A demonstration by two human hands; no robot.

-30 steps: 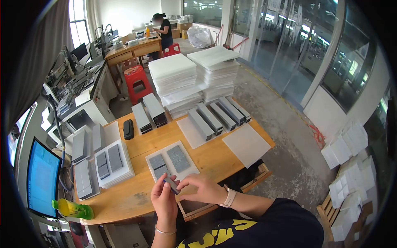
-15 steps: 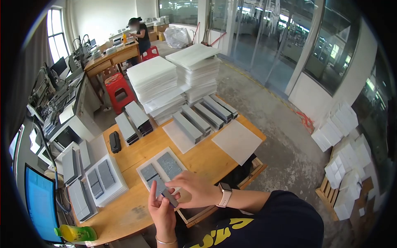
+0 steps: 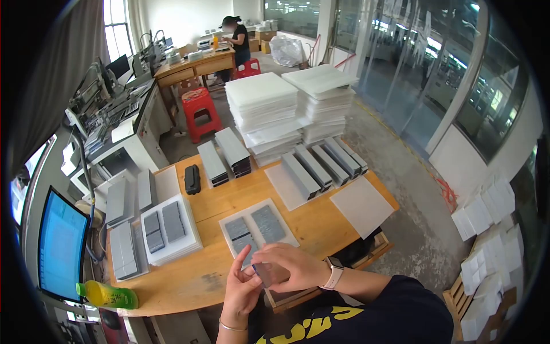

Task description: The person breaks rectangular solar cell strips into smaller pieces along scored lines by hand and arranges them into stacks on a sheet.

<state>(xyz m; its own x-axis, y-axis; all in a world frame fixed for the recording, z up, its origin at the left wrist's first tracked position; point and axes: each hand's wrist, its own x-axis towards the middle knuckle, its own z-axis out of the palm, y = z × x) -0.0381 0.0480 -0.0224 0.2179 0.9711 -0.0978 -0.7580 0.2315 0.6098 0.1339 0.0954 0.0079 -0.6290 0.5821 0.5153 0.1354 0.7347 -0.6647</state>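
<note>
A small dark grey flat piece (image 3: pixel 263 274) is held between my two hands above the table's front edge. My left hand (image 3: pixel 240 286) pinches its left side, index finger pointing up. My right hand (image 3: pixel 289 265), with a watch on its wrist, grips the piece from the right, fingers curled over it. Just beyond my hands a white sheet (image 3: pixel 291 236) bears a wide grey block (image 3: pixel 267 224) and smaller grey blocks (image 3: pixel 238 227) on its left. My fingers partly hide the sheet's near edge.
Long grey bars (image 3: pixel 301 175) and tall white sheet stacks (image 3: pixel 263 103) stand at the table's back. A black case (image 3: pixel 192 179) lies mid-table. On the left are a white stack with grey blocks (image 3: pixel 173 221), a green bottle (image 3: pixel 107 294) and a monitor (image 3: pixel 62 246). A person (image 3: pixel 239 40) stands far off.
The view has swung, shifting the table in the frame. My right hand has closed further over the grey piece, which now shows a broader face between my hands.
</note>
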